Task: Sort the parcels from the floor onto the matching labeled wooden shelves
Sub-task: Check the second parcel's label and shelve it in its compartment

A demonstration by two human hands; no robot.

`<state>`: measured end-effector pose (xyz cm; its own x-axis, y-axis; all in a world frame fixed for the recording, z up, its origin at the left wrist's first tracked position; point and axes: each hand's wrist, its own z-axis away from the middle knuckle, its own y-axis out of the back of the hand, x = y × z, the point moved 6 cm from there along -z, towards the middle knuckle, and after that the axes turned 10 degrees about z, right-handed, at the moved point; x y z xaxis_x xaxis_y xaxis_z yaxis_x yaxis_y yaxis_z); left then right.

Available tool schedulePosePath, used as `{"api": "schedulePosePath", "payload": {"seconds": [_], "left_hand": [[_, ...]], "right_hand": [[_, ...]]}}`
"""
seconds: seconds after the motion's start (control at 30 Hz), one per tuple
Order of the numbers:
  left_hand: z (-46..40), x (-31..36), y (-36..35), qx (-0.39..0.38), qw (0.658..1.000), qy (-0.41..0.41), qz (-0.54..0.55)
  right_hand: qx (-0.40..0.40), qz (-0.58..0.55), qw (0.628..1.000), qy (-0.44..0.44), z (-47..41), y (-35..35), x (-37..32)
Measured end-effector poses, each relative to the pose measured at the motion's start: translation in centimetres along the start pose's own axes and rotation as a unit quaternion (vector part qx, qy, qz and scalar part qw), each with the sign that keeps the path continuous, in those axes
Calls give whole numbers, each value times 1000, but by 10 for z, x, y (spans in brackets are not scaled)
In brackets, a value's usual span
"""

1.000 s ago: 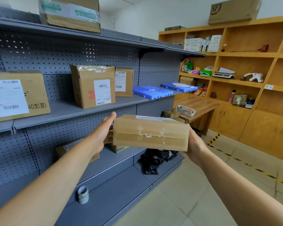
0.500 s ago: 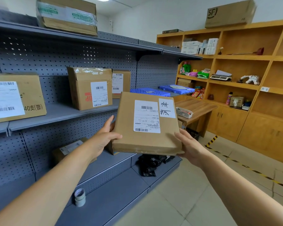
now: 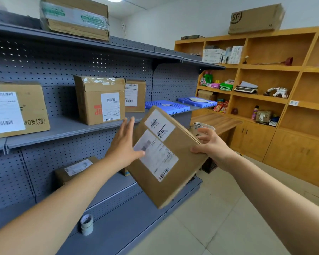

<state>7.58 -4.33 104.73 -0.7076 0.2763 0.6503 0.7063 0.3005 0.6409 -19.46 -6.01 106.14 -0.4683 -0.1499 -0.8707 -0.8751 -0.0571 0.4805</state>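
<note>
While the right hand [image 3: 209, 144] grips the tilted labelled parcel [image 3: 166, 157] mid-air, left of the wooden shelves [image 3: 269, 68], the left hand [image 3: 124, 142] is released, fingers spread; shelving it remains undone.

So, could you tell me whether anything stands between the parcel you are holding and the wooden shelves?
Nothing visible blocks the floor path. The parcel is in the right hand, and the wooden shelves stand ahead to the right across open tiles; only the low wooden desk sits beside them.

Two hands [image 3: 124, 144] [image 3: 212, 144], one held parcel [image 3: 166, 159], five shelved boxes [image 3: 99, 99], two blue trays [image 3: 167, 106], one tape roll [image 3: 87, 224]
</note>
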Motion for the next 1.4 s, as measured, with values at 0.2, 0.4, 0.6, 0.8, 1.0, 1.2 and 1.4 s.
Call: {"api": "schedulePosePath", "payload": {"seconds": [0.2, 0.4, 0.6, 0.8, 1.0, 1.2, 1.4], "left_hand": [[-7, 44, -13, -88, 978, -140, -124], [-3, 37, -39, -235, 962, -107, -87], [2, 21, -44, -260, 964, -48, -7], [8, 6, -53, -271, 955, 22, 116], [10, -5, -63, -234, 927, 95, 279], [-4, -18, -61, -205, 884, 134, 397], [-12, -23, -86, -237, 860, 153, 426]], "right_hand": [[-98, 317, 938, 100, 4, -20, -52], [-111, 505, 840, 167, 10, -30, -80], [-138, 546, 810, 165, 17, -29, -87], [-69, 472, 860, 181, 7, -17, -85], [79, 365, 919, 128, 2, 7, -58], [204, 248, 947, -16, 8, 34, 1], [293, 193, 929, -116, 37, 39, 50]]}}
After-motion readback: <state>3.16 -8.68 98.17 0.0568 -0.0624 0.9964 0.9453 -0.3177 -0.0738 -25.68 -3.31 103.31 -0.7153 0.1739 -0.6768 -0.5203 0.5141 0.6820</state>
